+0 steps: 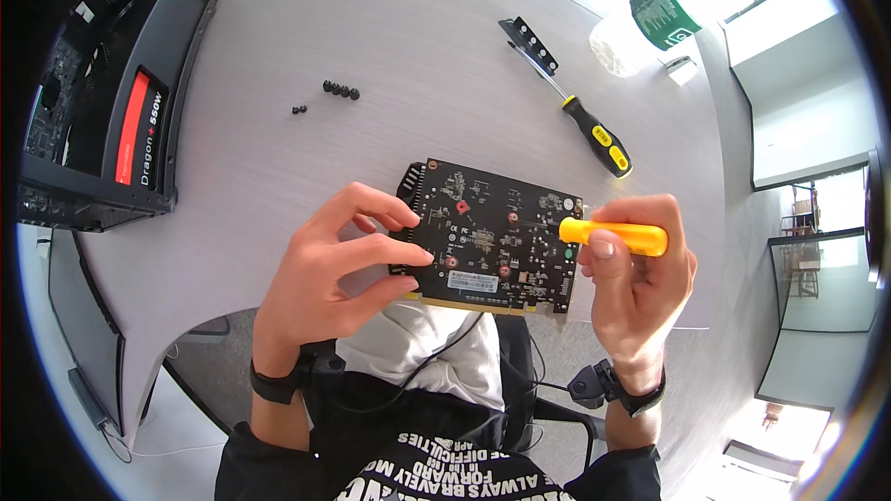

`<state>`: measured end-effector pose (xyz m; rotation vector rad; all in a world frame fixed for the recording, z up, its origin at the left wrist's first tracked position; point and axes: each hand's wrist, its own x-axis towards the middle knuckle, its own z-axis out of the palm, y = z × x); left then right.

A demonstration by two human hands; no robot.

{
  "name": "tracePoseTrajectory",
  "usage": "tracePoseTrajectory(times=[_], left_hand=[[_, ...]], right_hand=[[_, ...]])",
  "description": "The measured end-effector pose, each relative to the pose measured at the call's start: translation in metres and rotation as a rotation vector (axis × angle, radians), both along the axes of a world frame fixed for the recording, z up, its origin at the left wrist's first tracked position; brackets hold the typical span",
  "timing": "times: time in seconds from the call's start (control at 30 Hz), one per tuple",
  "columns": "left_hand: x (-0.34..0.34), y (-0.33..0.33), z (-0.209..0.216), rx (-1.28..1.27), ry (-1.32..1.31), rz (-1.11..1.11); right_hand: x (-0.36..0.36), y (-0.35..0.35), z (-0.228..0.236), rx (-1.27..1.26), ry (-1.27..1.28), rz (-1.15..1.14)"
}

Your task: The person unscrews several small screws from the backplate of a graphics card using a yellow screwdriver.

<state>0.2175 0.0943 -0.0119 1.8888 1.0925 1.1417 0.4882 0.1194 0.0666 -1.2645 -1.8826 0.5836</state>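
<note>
Gripped in my right hand is a smooth yellow screwdriver. My left hand, fingers spread, meets a flat black circuit board at the table edge; whether it pinches, I can't tell.

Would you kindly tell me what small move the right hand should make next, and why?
Probably have the right hand line up the yellow screwdriver squarely with the nearest screw: it points that way, and the left hand is at the circuit board's left edge. Whether the tip is seated is too fine to tell.
</note>
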Motion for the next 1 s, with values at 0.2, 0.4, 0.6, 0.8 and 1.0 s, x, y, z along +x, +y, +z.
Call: tracePoseTrajectory(times=[0.2, 0.4, 0.6, 0.8, 1.0], left_hand=[[0.001, 0.001, 0.002, 0.002, -0.001, -0.007], [0.001, 0.002, 0.002, 0.022, 0.008, -0.005], [0.001, 0.002, 0.004, 0.054, 0.028, -0.001], [0.002, 0.002, 0.004, 0.045, 0.015, 0.002], [0.001, 0.001, 0.002, 0.032, 0.009, -0.004]], right_hand=[[0.003, -0.002, -0.003, 0.031, 0.034, -0.065], [-0.003, 0.0, -0.001, 0.038, 0.054, -0.07], [-0.019, 0.005, 0.016, 0.014, -0.02, -0.074], [-0.026, 0.006, 0.026, 0.018, -0.228, -0.122], [-0.028, 0.01, 0.041, -0.081, -0.277, -0.074]])
